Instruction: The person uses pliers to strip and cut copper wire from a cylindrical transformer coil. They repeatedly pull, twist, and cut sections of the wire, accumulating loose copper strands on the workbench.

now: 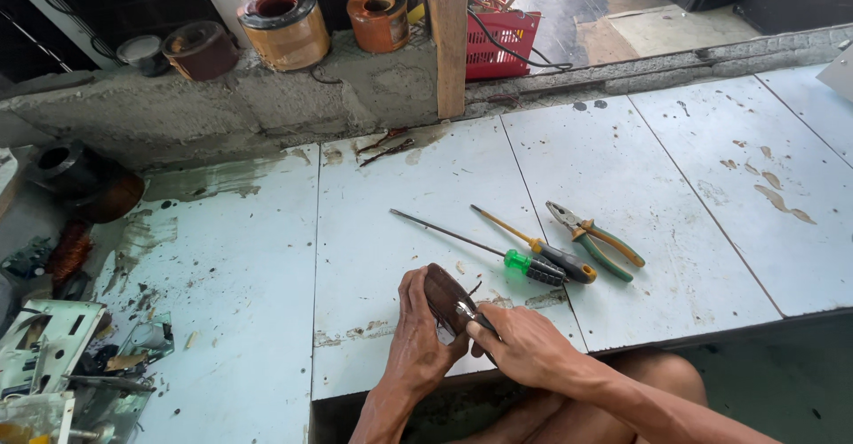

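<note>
My left hand (416, 337) grips a dark brown oval part (442, 295), held upright at the near edge of the white tiled floor (382, 213). My right hand (524, 346) holds a small dark metal tool (471, 312) pressed against that part. Just beyond the hands lie a long screwdriver with a green and black handle (524, 266), a second screwdriver with a black and orange handle (564, 260), and pliers with green and orange grips (597, 241).
Wound copper coils (284, 24) and a smaller orange coil (379, 19) sit on a concrete ledge at the back. A wooden post (450, 40) stands beside a red basket (500, 40). Scrap parts and wire (71, 346) are piled at the left.
</note>
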